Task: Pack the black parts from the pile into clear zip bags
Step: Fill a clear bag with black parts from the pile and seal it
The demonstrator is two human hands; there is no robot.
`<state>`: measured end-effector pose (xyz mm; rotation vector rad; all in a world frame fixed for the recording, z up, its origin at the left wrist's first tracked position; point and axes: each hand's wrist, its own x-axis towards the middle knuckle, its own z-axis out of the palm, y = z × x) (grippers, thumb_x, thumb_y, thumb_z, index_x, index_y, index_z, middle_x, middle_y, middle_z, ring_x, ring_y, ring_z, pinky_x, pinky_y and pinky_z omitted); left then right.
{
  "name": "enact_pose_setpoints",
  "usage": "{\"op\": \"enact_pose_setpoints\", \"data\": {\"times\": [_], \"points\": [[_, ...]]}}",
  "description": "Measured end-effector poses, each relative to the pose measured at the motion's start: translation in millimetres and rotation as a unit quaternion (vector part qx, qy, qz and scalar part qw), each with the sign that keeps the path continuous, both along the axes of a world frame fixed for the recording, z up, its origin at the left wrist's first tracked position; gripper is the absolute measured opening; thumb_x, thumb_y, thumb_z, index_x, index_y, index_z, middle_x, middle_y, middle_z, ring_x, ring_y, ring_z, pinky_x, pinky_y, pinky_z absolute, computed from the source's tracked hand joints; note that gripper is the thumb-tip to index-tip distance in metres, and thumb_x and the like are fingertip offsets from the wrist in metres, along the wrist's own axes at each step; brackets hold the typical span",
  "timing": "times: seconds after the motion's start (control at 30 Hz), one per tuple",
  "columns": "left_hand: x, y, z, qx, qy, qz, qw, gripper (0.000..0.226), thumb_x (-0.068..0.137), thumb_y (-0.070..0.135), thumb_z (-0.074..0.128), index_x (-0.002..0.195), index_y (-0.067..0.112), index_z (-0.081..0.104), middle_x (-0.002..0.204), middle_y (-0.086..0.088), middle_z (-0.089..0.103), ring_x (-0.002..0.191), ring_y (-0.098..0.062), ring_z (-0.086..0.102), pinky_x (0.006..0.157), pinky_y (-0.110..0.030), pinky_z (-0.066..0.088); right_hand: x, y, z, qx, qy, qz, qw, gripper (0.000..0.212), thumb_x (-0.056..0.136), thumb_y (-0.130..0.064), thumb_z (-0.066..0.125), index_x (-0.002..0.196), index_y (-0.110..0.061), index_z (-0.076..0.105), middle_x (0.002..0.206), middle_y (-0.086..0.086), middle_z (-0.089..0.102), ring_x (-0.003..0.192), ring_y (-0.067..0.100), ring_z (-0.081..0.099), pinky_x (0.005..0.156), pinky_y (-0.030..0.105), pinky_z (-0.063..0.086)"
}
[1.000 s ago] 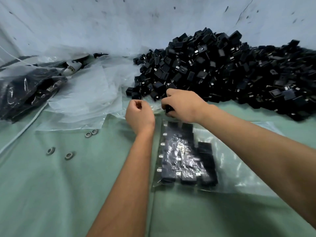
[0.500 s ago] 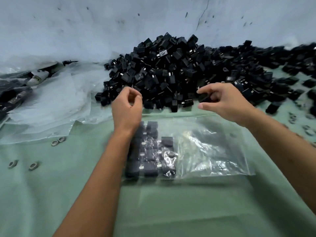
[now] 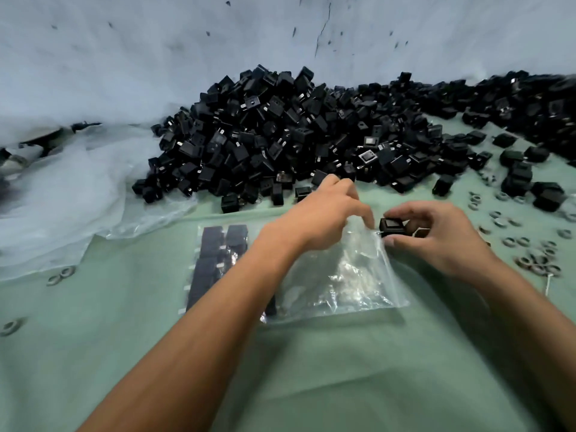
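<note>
one clear zip bag (image 3: 336, 275) is seen flat on the green cloth (image 3: 343, 369), bare cloth toward the near edge. its upper right edge is pinched by the left hand (image 3: 324, 219). one black part (image 3: 393, 227) is pinched by the right hand (image 3: 436, 238) at that edge. the pile (image 3: 311, 145) is banked against the back sheet, uncountable. packed parts (image 3: 218, 263) are noted in two columns at the bag's left, partly hidden. loose rings (image 3: 536, 260) lie right

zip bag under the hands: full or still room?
Still room. Black parts fill only the zip bag's left side; its right side is clear, empty plastic.
</note>
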<state>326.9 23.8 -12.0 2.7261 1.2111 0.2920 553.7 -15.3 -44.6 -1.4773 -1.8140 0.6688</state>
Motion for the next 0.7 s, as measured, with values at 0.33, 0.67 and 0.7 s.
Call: {"op": "enact_pose_setpoints", "data": {"times": [0.33,0.67,0.7], "points": [[-18,-6,23,0.040,-0.091,0.004,0.995,0.011,0.090,0.020,0.078,0.100,0.025,0.077,0.113,0.002,0.057,0.109,-0.020,0.045,0.098,-0.035,0.040,-42,17,-2,-0.060,-0.048,0.169,0.983,0.039,0.097,-0.056,0.052,0.073,-0.030,0.068,0.064,-0.009,0.065,0.056,0.006,0.053,0.052,0.022,0.044],[-26,-8,32,0.037,-0.119,-0.002,0.992,0.011,0.091,0.019,0.076,0.100,0.025,0.078,0.111,0.003,0.059,0.107,-0.018,0.048,0.093,-0.037,0.045,-60,31,7,-0.094,-0.072,0.282,0.952,0.033,0.078,-0.044,0.085,0.102,-0.026,0.070,0.100,0.002,0.074,0.095,0.025,0.072,0.083,0.048,0.058],[-26,-8,32,0.033,-0.126,-0.005,0.991,0.011,0.091,0.018,0.076,0.100,0.024,0.078,0.111,0.004,0.059,0.107,-0.017,0.048,0.093,-0.036,0.045,-66,29,11,-0.093,-0.071,0.295,0.948,0.033,0.076,-0.045,0.084,0.100,-0.025,0.072,0.100,0.002,0.074,0.096,0.026,0.072,0.085,0.049,0.057]]}}
